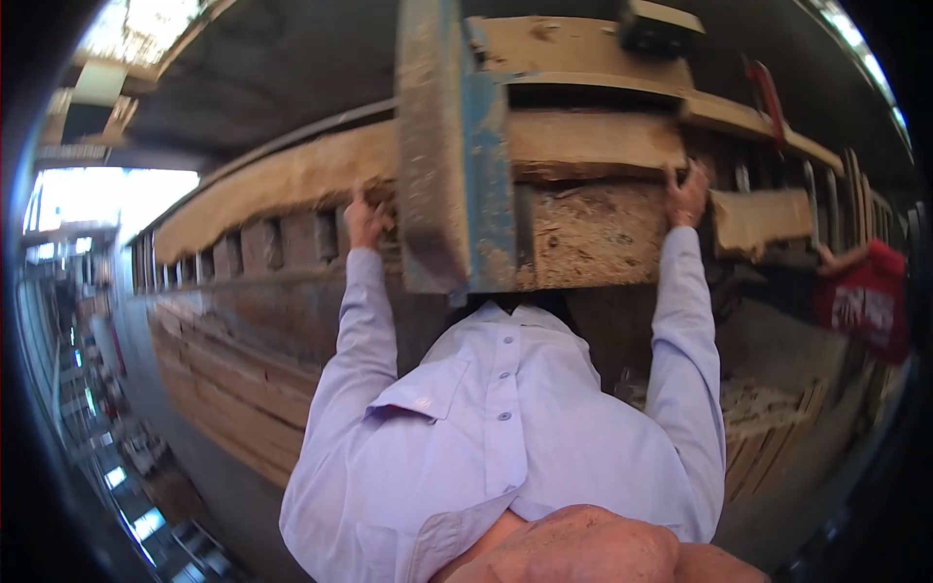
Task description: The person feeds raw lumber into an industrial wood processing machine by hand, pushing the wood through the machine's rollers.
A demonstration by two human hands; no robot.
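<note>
A long rough-edged wooden plank (pixel 282 180) runs from left to right, passing behind an upright worn metal machine column (pixel 434 146) with a blue side. My left hand (pixel 365 222) is closed at the plank's near edge, left of the column, one finger stretched up against the wood. My right hand (pixel 687 197) grips the plank's right end, fingers bent and partly apart. Between the column and my right hand lies a sawdust-covered surface (pixel 598 238). The undersides of both hands are hidden.
Wide boards (pixel 573 49) lie behind the plank, with a dark block (pixel 661 29) on them. A short wood piece (pixel 763 219) sits on the rollers at right. Another person in a red shirt (pixel 865 301) stands there. Stacked timber (pixel 228 379) is at lower left.
</note>
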